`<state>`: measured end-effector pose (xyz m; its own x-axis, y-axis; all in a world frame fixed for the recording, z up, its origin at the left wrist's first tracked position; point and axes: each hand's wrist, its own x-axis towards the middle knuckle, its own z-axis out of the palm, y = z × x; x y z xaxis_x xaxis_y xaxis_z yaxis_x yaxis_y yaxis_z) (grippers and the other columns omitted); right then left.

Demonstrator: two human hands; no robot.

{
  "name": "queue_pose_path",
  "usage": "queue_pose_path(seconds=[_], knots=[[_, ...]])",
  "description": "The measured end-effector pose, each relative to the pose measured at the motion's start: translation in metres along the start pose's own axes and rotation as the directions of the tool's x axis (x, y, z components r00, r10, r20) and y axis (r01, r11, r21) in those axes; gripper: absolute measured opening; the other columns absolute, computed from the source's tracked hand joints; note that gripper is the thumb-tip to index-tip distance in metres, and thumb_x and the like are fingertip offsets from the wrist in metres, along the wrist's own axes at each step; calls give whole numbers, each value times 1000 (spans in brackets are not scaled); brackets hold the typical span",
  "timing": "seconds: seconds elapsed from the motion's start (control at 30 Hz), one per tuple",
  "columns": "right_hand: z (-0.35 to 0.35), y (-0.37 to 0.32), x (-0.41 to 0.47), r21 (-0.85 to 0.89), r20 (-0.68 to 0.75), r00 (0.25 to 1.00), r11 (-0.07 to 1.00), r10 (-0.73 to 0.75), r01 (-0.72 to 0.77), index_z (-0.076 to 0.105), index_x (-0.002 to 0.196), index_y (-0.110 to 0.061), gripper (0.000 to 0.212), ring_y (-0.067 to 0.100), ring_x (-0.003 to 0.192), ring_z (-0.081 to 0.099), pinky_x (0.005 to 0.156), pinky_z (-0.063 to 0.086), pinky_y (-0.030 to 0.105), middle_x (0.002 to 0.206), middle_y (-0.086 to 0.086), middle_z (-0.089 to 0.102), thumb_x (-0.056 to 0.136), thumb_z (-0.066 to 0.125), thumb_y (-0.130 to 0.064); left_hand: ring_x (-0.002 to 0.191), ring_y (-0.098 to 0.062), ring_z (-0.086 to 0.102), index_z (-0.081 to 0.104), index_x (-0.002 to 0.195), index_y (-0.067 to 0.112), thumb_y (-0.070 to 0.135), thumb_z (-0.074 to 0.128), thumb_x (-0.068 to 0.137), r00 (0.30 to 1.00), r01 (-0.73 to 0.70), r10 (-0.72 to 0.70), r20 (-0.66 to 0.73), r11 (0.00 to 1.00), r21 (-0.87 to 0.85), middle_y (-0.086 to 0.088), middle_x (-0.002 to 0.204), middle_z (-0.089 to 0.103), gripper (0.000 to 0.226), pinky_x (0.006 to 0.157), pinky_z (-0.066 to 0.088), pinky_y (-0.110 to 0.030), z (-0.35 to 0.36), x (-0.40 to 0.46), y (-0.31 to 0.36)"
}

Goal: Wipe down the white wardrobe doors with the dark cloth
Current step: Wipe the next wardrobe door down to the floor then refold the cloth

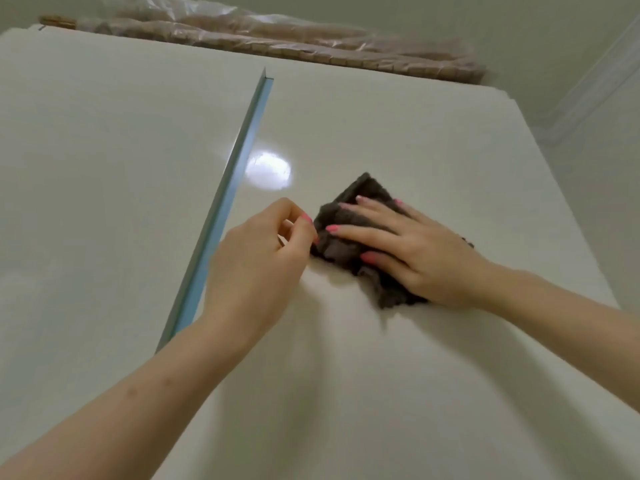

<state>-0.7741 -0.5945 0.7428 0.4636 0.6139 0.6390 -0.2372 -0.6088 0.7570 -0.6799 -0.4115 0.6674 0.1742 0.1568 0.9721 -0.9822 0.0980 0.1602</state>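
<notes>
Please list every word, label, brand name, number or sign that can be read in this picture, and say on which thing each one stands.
None: no text can be read.
The white wardrobe doors, the metal strip between them and the dark cloth bear no print.
The plastic-wrapped bundle on top is blurred; no label shows on it.

Much of the dark cloth (349, 233) lies hidden beneath the right hand (412, 251); both forearms run off the frame's lower edges; wrapped bundles (277, 32) atop the wardrobe are blurred.
</notes>
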Motion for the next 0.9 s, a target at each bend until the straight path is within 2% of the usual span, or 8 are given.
queue_pose_path(seconds=[0.13, 0.23, 0.4, 0.47, 0.53, 0.67, 0.77, 0.9], knots=[[-7, 58, 9, 87, -100, 911, 916, 399, -392, 24, 143, -47, 43, 10, 146, 8, 119, 10, 44, 157, -13, 19, 101, 29, -43, 78, -16, 61, 60, 74, 27, 32, 44, 90, 1000, 27, -27, -1, 1000, -3, 8, 76, 64, 23, 75, 51, -43, 7, -5, 6], [-3, 50, 10, 105, -100, 873, 878, 477, -468, 26, 145, -44, 44, 11, 146, 4, 119, 3, 45, 158, -9, 17, 102, 32, -39, 79, -16, 61, 60, 73, 28, 31, 44, 90, 999, 46, -46, -1, 999, 22, 8, 77, 64, 24, 76, 50, -44, 11, -9, 11], [5, -10, -46, 48, -83, 988, 991, 129, -125, 30, 144, -44, 48, 14, 146, 11, 117, 11, 46, 157, -11, 22, 96, 26, -50, 78, -16, 62, 59, 72, 28, 37, 41, 83, 999, 48, -48, -22, 999, 23, 8, 75, 64, 22, 76, 50, -43, 20, -18, 19], [8, -16, -75, -4, -15, 998, 998, -67, 67, 30, 144, -42, 45, 13, 146, 13, 117, 12, 42, 156, -10, 23, 100, 25, -45, 77, -14, 61, 59, 73, 28, 31, 45, 89, 999, 36, -36, -5, 998, 46, 10, 75, 63, 22, 73, 48, -38, 25, -23, 22], [2, -1, -85, -14, 5, 993, 993, -115, 115, 29, 144, -41, 43, 12, 145, 16, 116, 14, 40, 156, -10, 25, 101, 22, -43, 78, -13, 61, 60, 74, 28, 27, 45, 91, 999, 34, -35, 14, 996, 80, 9, 76, 63, 22, 73, 46, -36, 30, -26, 25], [-8, 55, -72, 26, -72, 984, 986, 165, -164, 23, 143, -49, 46, 9, 145, 15, 117, 15, 40, 155, -14, 24, 97, 21, -49, 80, -17, 61, 60, 74, 27, 27, 44, 91, 999, 47, -49, 21, 995, 88, 5, 79, 66, 23, 78, 49, -43, 38, -29, 30], [-14, 89, -61, 77, -120, 884, 892, 453, -446, 24, 144, -46, 44, 11, 146, 10, 119, 9, 42, 157, -10, 20, 101, 30, -43, 79, -16, 61, 60, 74, 27, 29, 45, 91, 998, 50, -52, 26, 995, 83, 4, 80, 66, 23, 77, 48, -43, 46, -35, 33], [-10, 73, -63, 111, -124, 850, 858, 512, -501, 28, 145, -42, 45, 14, 146, 9, 118, 7, 46, 157, -7, 20, 100, 32, -43, 78, -13, 60, 60, 72, 28, 28, 45, 91, 998, 21, -26, 61, 996, 82, 6, 78, 65, 23, 74, 46, -38, 54, -42, 34]])
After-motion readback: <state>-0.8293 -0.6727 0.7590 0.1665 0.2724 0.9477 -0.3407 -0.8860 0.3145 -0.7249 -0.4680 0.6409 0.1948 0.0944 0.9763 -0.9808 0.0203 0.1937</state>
